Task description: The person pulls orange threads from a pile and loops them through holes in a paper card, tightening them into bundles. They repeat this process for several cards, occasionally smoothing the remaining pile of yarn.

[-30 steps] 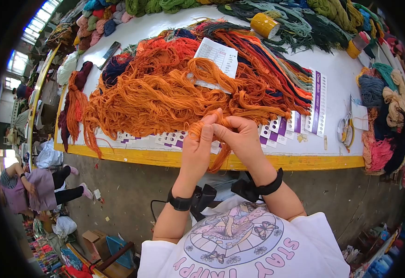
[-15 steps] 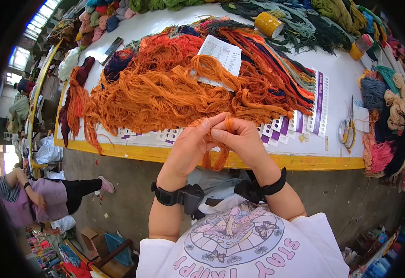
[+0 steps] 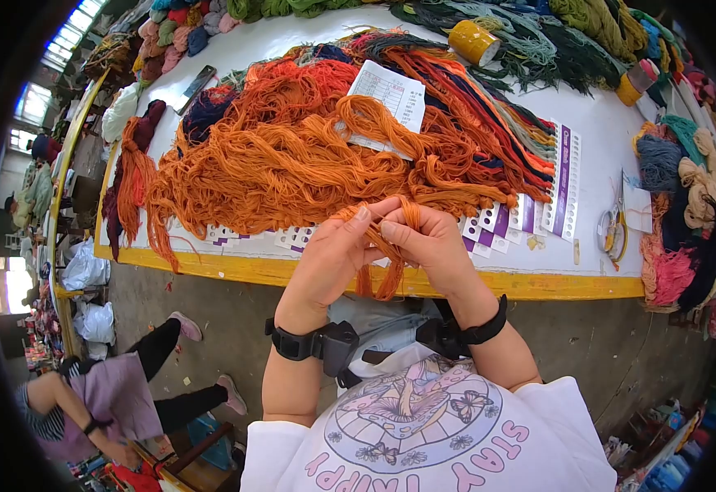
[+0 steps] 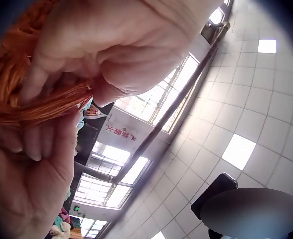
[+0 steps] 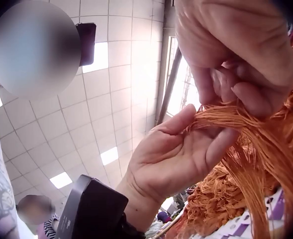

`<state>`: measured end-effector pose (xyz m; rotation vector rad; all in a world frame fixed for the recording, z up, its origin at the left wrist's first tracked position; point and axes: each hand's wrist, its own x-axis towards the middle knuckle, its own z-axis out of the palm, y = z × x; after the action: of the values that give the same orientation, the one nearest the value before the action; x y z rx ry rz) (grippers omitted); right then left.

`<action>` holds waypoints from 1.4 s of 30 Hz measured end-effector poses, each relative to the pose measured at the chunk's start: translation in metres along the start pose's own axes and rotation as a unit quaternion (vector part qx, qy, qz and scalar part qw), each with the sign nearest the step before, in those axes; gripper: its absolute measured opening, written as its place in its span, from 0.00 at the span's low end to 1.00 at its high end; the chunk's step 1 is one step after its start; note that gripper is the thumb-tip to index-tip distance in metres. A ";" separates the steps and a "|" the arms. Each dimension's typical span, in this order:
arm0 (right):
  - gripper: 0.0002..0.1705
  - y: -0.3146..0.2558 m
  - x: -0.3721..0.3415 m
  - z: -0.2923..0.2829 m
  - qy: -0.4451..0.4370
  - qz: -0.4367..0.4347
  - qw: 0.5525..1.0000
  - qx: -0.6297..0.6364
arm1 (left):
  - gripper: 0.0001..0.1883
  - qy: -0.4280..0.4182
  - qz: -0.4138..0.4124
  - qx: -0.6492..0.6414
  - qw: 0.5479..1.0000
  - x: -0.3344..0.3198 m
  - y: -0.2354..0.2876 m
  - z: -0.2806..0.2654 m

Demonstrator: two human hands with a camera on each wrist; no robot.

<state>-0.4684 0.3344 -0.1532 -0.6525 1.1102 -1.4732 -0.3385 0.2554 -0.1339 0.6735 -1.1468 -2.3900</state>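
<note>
In the head view both hands meet at the front edge of the table, over a small bundle of orange embroidery thread [image 3: 390, 277] whose loops hang below the fingers. My left hand [image 3: 330, 256] grips one end of it, the strands running across its fingers beside the thumb in the right wrist view. Curled fingers of my right hand [image 3: 438, 248] pinch the same strands a short way along. Seen from the left wrist, the thread [image 4: 46, 104] stretches between the two hands. Just behind them lies a big heap of orange skeins [image 3: 276, 176].
A printed paper slip [image 3: 388, 102] lies on the heap. Punched thread cards [image 3: 565, 180] stick out at its right. Scissors [image 3: 614, 231], a yellow spool [image 3: 473, 43] and a phone [image 3: 198, 88] rest on the table [image 3: 600, 131]. Another person [image 3: 104, 402] is at the lower left.
The left hand has turned and dropped slightly left, and the thread now spreads between both hands, which still grip it. The other person at the left has moved down in the view.
</note>
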 end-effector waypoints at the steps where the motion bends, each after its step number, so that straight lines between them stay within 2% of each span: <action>1: 0.08 -0.001 0.000 -0.001 0.000 0.007 1.000 0.011 | 0.22 0.007 0.005 -0.007 1.000 0.000 0.000 0.000; 4: 0.10 -0.003 -0.002 -0.003 -0.022 0.022 0.993 0.110 | 0.21 0.038 0.006 -0.001 0.999 0.001 -0.001 0.000; 7: 0.13 0.000 0.000 -0.008 -0.043 0.031 0.988 0.147 | 0.17 0.073 0.014 -0.023 0.997 0.002 -0.004 -0.005; 10: 0.13 0.001 0.001 -0.006 -0.023 0.027 0.994 0.106 | 0.13 0.099 0.023 -0.003 0.995 0.002 -0.005 0.000; 22: 0.13 0.001 0.002 -0.007 -0.008 0.061 0.985 0.163 | 0.11 0.086 0.035 -0.041 0.995 0.008 -0.011 -0.002; 24: 0.13 0.006 0.003 -0.005 0.020 -0.033 0.998 -0.050 | 0.11 0.098 0.027 -0.031 0.994 0.009 -0.011 -0.002; 25: 0.13 0.009 0.003 -0.004 0.034 -0.080 0.984 -0.155 | 0.11 0.104 0.022 -0.026 0.994 0.009 -0.011 -0.002; 28: 0.11 0.009 0.006 -0.005 0.058 -0.204 0.930 -0.300 | 0.11 0.123 0.049 0.004 0.991 0.008 -0.014 -0.002; 29: 0.10 0.007 0.005 -0.004 0.056 -0.130 0.976 -0.167 | 0.12 0.149 0.048 0.041 0.987 0.007 -0.014 -0.002; 30: 0.11 0.005 0.004 -0.003 0.052 -0.053 0.997 -0.031 | 0.13 0.175 0.046 0.078 0.980 0.006 -0.012 -0.002; 31: 0.11 0.004 0.003 -0.002 0.046 0.025 0.993 0.106 | 0.15 0.201 0.045 0.114 0.972 0.006 -0.011 -0.003; 32: 0.11 0.010 0.006 -0.009 -0.024 0.025 0.981 0.191 | 0.17 0.188 0.044 0.069 0.979 0.006 -0.011 -0.004; 34: 0.11 0.028 0.014 -0.029 -0.163 0.023 0.920 0.354 | 0.20 0.162 0.041 -0.021 0.986 0.006 -0.009 -0.006; 36: 0.10 -0.001 0.005 -0.007 -0.070 0.007 0.979 0.193 | 0.22 0.125 0.054 -0.070 0.988 0.004 -0.006 -0.002; 37: 0.10 -0.003 0.004 -0.002 -0.041 -0.010 0.991 0.128 | 0.23 0.107 0.060 -0.094 0.988 0.003 -0.005 0.001; 40: 0.10 0.011 0.005 0.002 0.013 -0.069 0.997 -0.031 | 0.19 0.075 0.035 -0.053 0.995 0.002 0.002 0.010; 42: 0.09 0.006 0.001 -0.002 0.012 -0.019 1.000 -0.012 | 0.16 0.069 0.037 -0.018 0.997 0.001 -0.001 0.008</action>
<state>-0.4679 0.3344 -0.1599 -0.6776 1.1403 -1.5062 -0.3441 0.2605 -0.1302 0.7586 -1.0499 -2.2581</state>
